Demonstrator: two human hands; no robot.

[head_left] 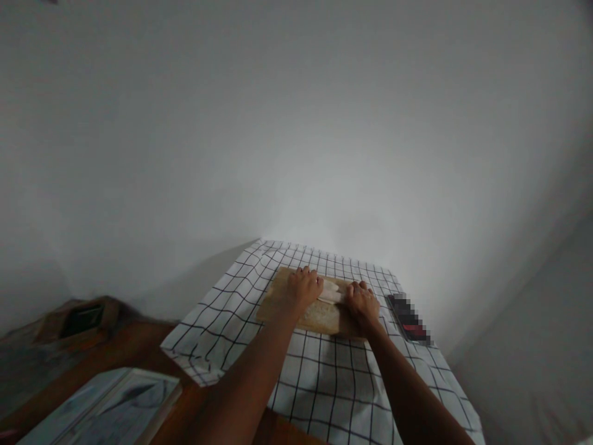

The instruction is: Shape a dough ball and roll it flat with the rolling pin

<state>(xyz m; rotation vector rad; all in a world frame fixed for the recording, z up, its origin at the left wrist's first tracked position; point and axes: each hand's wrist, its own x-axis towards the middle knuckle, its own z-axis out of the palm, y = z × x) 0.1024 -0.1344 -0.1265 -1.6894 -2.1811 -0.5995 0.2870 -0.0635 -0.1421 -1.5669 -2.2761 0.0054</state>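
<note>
1. We had our left hand (304,288) and right hand (364,301) closed, fingers curled over the 2 ends of a pale roll (333,295).
2. We saw it across a wooden board (277,296), on the checked tablecloth (320,366).

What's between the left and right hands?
In the head view, a pale, elongated piece over the wooden board, between left hand and right hand; exact identity unclear.

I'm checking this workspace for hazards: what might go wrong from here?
Pressing by the left hand and right hand might slide the wooden board on the wrinkled cloth. Pale bits on the board could spill over its near edge. The dark flat item, near the right hand, might get bumped.
</note>
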